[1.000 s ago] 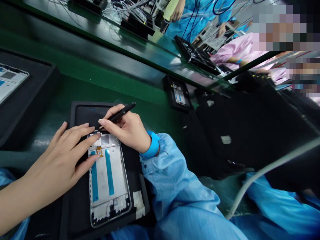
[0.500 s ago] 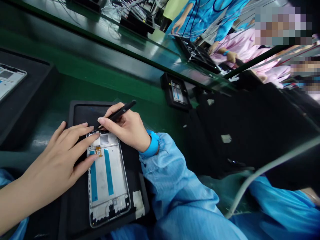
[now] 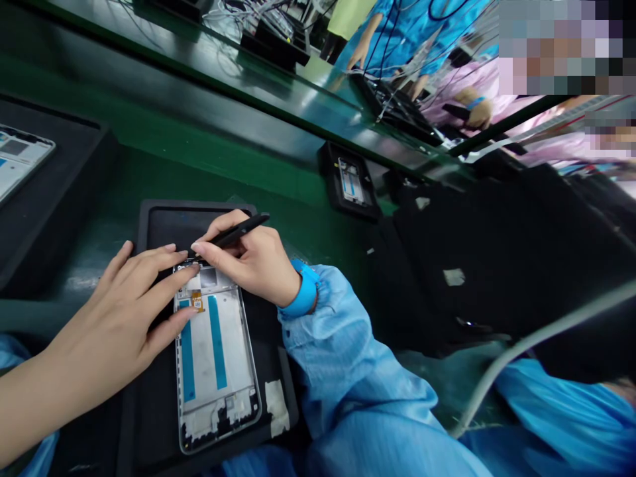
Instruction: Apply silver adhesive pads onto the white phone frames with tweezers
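A silver phone frame (image 3: pixel 238 344) with two blue strips lies in a black foam tray (image 3: pixel 149 424). My left hand (image 3: pixel 134 298) rests over its upper left part, fingers spread, fingertips touching the frame near the top edge. Beside the thumb tip is a small orange flex cable (image 3: pixel 197 302). In my right hand (image 3: pixel 253 262) a slim black pen-like tool (image 3: pixel 243 228) is pinched, slanting down to the left. Its tip meets the frame's top edge close to my left fingertips; the very tip is hard to make out.
Another phone frame (image 3: pixel 20 159) lies on a black tray (image 3: pixel 64 199) at the left. A smaller black tray (image 3: pixel 365 205) with a phone frame stands farther back. Stacked black trays (image 3: pixel 497 265) fill the right, crossed by a grey hose (image 3: pixel 536 344). People work behind the metal ledge (image 3: pixel 199 73).
My right hand has shifted slightly down, and the black tool now leans lower and flatter. My left hand stays on the phone frame.
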Motion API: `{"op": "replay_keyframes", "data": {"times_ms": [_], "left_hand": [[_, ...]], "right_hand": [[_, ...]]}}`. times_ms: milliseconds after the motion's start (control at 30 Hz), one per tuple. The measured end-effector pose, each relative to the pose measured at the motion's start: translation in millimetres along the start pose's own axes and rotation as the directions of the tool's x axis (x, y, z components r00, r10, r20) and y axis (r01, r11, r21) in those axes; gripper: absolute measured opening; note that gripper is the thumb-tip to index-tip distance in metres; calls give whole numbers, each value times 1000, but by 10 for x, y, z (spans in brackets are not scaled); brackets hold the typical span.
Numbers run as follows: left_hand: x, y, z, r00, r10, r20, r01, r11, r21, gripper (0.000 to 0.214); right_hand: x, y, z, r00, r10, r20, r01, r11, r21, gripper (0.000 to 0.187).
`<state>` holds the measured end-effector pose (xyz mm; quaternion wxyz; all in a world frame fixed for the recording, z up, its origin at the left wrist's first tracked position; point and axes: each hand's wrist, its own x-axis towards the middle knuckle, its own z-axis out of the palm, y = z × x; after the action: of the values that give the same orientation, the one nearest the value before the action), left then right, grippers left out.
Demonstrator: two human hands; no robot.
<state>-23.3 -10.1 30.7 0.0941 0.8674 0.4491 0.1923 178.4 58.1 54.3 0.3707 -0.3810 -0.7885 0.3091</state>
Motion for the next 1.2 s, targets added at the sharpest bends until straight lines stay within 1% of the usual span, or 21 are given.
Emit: {"op": "replay_keyframes", "data": {"times_ms": [200,333,400,500,567,733,800,867,933,1000,1033,1100,1167,1200], "left_hand": [[1,-7,-8,1000,8,-1,-8,1000,7,46],[-3,-4,-2,1000,9,-10,-9,1000,7,46],[-3,-3,5,1000,5,-17,-5,1000,3,46],[-1,-7,10,1000,3,-9,-3,1000,-2,46],[-1,-12,8,1000,5,-5,-5,1000,0,46],[-6,-15,2,1000,4,-6,-4,1000,0,49],[-7,-10,2,1000,4,-10,-4,1000,0,49],[-8,-4,2,1000,6,-8,-6,1000,3,48],[-8,3,1,1000,10,-1,-10,1000,10,46],[-6,7,-2,1000,9,5,-9,1000,11,45],[-5,9,-4,1000,9,3,-9,1000,7,45],[-3,10,-7,1000,6,-4,-6,1000,-5,48],[0,12,-7,1000,3,-8,-4,1000,-14,51],[1,13,-7,1000,0,-6,0,1000,-15,51]], "right_hand": [[-3,6,-1,1000,11,-20,-11,1000,21,19],[-7,6,7,1000,-11,-5,11,1000,-6,19],[-8,3,4,1000,4,0,-4,1000,1,20],[-11,4,-8,999,33,-13,-33,999,34,20],[-16,10,-13,999,17,-30,-16,999,34,19],[-52,32,10,995,-99,-25,97,993,-68,17],[-73,37,17,984,-177,-12,175,981,-89,15],[-90,36,7,962,-274,14,274,957,-89,10],[-101,31,-20,926,-374,58,377,923,-72,6],[-108,29,-46,900,-428,86,432,901,-37,5],[-111,31,-52,899,-432,72,434,901,-16,5],[-118,41,-45,922,-385,-27,386,922,26,5],[-123,56,-21,952,-282,-121,291,955,63,8],[-123,61,-8,964,-227,-138,239,968,73,10]]}}
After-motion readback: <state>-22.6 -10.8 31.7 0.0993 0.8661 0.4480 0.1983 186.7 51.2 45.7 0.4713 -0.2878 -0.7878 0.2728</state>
